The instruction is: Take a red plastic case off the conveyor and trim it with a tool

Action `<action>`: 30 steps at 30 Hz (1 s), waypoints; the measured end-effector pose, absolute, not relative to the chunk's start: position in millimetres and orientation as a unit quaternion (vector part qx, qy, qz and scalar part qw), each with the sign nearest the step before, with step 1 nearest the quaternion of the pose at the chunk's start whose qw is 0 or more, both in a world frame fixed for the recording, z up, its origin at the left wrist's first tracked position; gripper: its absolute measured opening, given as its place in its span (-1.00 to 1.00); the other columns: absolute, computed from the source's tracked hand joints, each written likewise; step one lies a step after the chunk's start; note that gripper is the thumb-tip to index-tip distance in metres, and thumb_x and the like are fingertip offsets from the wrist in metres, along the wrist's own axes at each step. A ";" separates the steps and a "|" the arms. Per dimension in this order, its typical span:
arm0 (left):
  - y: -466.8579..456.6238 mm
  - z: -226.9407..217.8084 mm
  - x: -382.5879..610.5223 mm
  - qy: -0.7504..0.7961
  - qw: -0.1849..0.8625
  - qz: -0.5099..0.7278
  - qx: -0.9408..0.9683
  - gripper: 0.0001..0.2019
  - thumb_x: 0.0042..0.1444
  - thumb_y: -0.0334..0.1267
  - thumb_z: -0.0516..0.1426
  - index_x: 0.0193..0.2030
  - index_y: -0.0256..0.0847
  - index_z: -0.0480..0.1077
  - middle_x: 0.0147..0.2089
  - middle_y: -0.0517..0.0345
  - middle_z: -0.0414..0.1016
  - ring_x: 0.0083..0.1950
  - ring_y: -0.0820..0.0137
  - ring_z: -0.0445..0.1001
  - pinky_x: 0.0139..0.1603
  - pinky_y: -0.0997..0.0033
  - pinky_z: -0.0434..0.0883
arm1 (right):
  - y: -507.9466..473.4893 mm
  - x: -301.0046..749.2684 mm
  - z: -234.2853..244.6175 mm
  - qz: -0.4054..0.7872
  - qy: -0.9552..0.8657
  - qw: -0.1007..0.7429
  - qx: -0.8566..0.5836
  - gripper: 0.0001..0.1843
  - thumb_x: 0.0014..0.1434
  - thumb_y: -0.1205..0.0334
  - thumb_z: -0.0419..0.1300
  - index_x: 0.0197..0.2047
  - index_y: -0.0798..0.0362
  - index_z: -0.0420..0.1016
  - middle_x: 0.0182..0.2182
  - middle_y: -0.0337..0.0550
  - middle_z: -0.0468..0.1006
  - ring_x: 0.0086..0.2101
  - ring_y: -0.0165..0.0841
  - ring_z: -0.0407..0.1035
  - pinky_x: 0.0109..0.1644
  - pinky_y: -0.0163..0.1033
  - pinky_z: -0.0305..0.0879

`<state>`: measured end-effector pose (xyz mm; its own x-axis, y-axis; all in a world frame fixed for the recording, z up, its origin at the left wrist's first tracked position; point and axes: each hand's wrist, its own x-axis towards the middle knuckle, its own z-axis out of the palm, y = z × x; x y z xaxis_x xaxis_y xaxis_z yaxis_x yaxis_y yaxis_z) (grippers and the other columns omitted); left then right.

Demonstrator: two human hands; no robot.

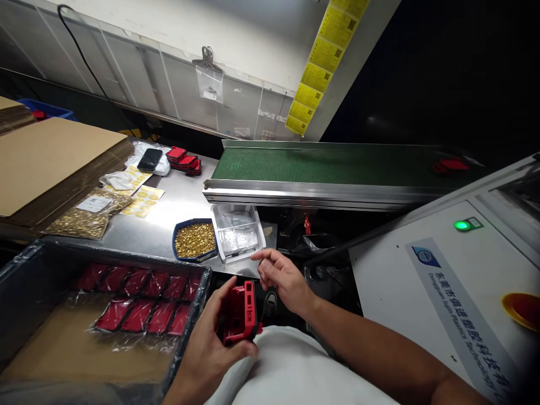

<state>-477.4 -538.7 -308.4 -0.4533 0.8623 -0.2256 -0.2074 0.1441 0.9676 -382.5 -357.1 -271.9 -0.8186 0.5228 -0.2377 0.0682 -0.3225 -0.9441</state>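
Observation:
My left hand (211, 343) is wrapped around a red plastic housing (250, 309) with black edges and small cut-outs in its side wall. The housing is held tilted in front of my white shirt. To its upper right is my right hand (284, 278), apart from the housing. Its index finger points left and the other fingers are curled in; whether they hold anything small is hidden. Just beyond the hands, a blue-rimmed tray (174, 239) of small brass-coloured metal pieces (194, 239) stands beside a white bin (260, 233) with clear plastic bags (238, 232).
A plastic-lined crate (105, 254) at left holds rows of bagged red parts (158, 316). Behind are a bag of brass pieces (90, 216), sticker sheets (143, 201), a phone (150, 160) and stacked red parts (184, 161). A green conveyor (320, 164) and white machine (388, 281) border the right.

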 end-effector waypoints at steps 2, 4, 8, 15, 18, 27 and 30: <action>-538.1 -306.8 -478.8 0.609 0.437 0.601 0.278 -0.04 -0.14 -0.05 0.45 0.38 0.01 0.10 0.29 -0.09 0.32 0.21 0.04 0.42 0.15 0.16 0.48 | -360.5 -372.0 -265.8 0.759 -0.599 0.096 -0.239 -0.43 0.14 -0.12 0.31 0.07 0.08 0.38 -0.46 -0.35 0.21 -0.50 -0.55 0.05 -0.40 -0.37 0.01; -537.4 -304.6 -480.3 0.624 0.418 0.594 0.288 -0.02 -0.17 -0.06 0.47 0.37 0.04 0.09 0.29 -0.08 0.32 0.22 0.04 0.41 0.20 0.12 0.45 | -366.7 -364.7 -258.8 0.765 -0.604 0.057 -0.218 -0.32 -0.01 -0.04 0.44 0.11 0.03 0.35 -0.34 -0.31 0.28 -0.41 -0.55 0.11 -0.33 -0.40 0.06; -536.5 -300.3 -481.1 0.649 0.393 0.582 0.293 -0.01 -0.21 -0.11 0.49 0.35 0.02 0.12 0.27 -0.11 0.34 0.21 0.00 0.43 0.17 0.09 0.47 | -375.5 -363.1 -249.0 0.794 -0.570 0.034 -0.206 -0.25 -0.18 0.13 0.54 0.07 -0.02 0.35 -0.03 -0.18 0.38 -0.13 -0.46 0.27 -0.04 -0.38 0.19; -539.3 -302.0 -483.4 0.643 0.380 0.589 0.309 0.00 -0.29 -0.11 0.52 0.32 0.02 0.18 0.23 -0.07 0.38 0.15 -0.02 0.47 0.17 0.08 0.47 | -372.1 -369.5 -248.5 0.839 -0.512 0.009 -0.186 -0.31 -0.18 0.21 0.54 -0.02 0.00 0.30 -0.17 -0.25 0.40 -0.36 -0.57 0.19 -0.28 -0.46 0.16; -540.7 -303.9 -483.9 0.642 0.381 0.578 0.330 -0.02 -0.27 -0.16 0.51 0.31 0.03 0.17 0.22 -0.06 0.37 0.15 -0.02 0.47 0.13 0.09 0.50 | -368.8 -373.9 -254.6 0.821 -0.532 0.006 -0.206 -0.44 -0.08 0.07 0.50 -0.11 0.07 0.35 -0.33 -0.29 0.38 -0.46 -0.59 0.12 -0.41 -0.45 0.08; -553.8 -308.6 -464.9 0.639 0.399 0.630 0.187 -0.03 -0.21 0.01 0.45 0.32 0.01 0.11 0.18 -0.01 0.40 0.07 0.09 0.49 0.04 0.28 0.46 | -343.9 -388.6 -352.1 0.698 -0.563 -0.051 -0.440 -0.56 0.24 -0.21 -0.06 -0.25 0.04 0.22 -0.59 -0.39 0.17 -0.64 -0.53 -0.02 -0.59 -0.38 -0.02; -561.5 -312.4 -463.1 0.662 0.387 0.623 0.151 -0.07 -0.12 0.08 0.38 0.36 -0.02 0.09 0.08 0.05 0.47 -0.02 0.16 0.51 0.09 0.29 0.41 | -333.4 -381.0 -407.6 0.599 -0.620 -0.104 -0.495 -0.65 0.32 -0.03 -0.03 -0.30 0.09 0.26 -0.58 -0.35 0.24 -0.63 -0.52 0.06 -0.54 -0.36 0.08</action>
